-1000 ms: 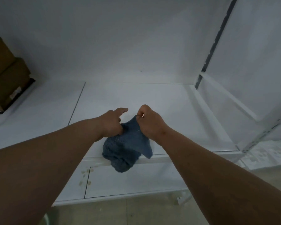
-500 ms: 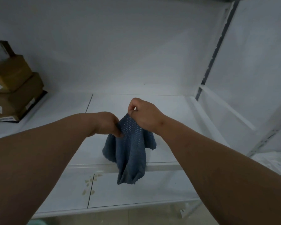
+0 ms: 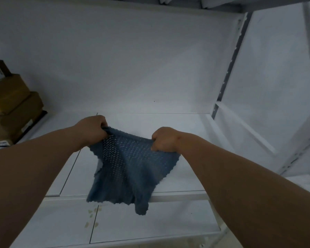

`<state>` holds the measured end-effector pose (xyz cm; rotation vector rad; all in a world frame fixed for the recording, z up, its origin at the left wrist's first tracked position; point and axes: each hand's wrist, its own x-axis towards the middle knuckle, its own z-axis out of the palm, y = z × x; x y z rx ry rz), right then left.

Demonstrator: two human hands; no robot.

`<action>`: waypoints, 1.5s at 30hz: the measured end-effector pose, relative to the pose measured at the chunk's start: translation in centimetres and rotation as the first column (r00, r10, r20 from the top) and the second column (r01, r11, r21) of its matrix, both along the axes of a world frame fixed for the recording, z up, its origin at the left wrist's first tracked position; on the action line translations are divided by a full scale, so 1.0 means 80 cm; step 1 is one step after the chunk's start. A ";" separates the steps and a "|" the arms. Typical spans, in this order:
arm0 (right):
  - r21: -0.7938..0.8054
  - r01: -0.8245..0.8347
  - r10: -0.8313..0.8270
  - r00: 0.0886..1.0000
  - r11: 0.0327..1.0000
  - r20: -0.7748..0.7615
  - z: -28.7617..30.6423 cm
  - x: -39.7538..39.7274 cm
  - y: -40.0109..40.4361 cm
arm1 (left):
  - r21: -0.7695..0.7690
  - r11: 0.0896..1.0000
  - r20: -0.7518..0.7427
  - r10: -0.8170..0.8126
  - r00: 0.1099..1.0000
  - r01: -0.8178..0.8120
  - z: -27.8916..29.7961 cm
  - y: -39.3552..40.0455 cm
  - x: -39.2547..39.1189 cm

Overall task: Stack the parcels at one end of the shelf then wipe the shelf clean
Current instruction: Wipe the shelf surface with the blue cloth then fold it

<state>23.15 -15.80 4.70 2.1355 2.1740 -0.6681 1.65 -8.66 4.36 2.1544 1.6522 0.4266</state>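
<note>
Above the shelf: a blue waffle-textured cloth [image 3: 125, 165] hangs spread between both hands, over the white metal shelf board [image 3: 168, 126].
Left hand: the left hand [image 3: 92, 128] has its fingers curled round the cloth's upper left corner, gripping it.
Right hand: the right hand [image 3: 166, 139] pinches the upper right corner in a closed fist.
Cloth: top edge pulled nearly taut, the lower part drooping in loose folds past the shelf's front lip.
Parcels: brown cardboard parcels [image 3: 9, 104] sit stacked at the far left end of the shelf, well apart from the hands, so stacking looks done.
Step in hand: opening the cloth out ready for wiping, by my reading.
Doing it well: fold it flat into a pad rather than a ball, lay it at the back right corner, then press with a flat palm and draw long overlapping strokes toward the front.
Watch for: yellowish stains [image 3: 91, 217] on the lower white board [image 3: 150, 222], and avoid nudging the stack.
</note>
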 end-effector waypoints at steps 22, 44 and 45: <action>0.326 0.311 -0.212 0.928 0.893 -0.306 0.026 -0.179 0.105 | 0.067 0.980 0.370 0.148 0.917 -0.185 0.046 0.092 -0.233; -0.441 0.031 -0.013 0.999 0.897 0.044 -0.105 -0.291 0.093 | -0.627 0.773 -0.241 -0.313 0.919 0.099 -0.104 0.116 -0.367; -0.438 0.032 -0.012 0.999 0.898 0.049 -0.107 -0.291 0.097 | -0.614 0.782 -0.239 -0.311 0.920 0.105 -0.103 0.120 -0.366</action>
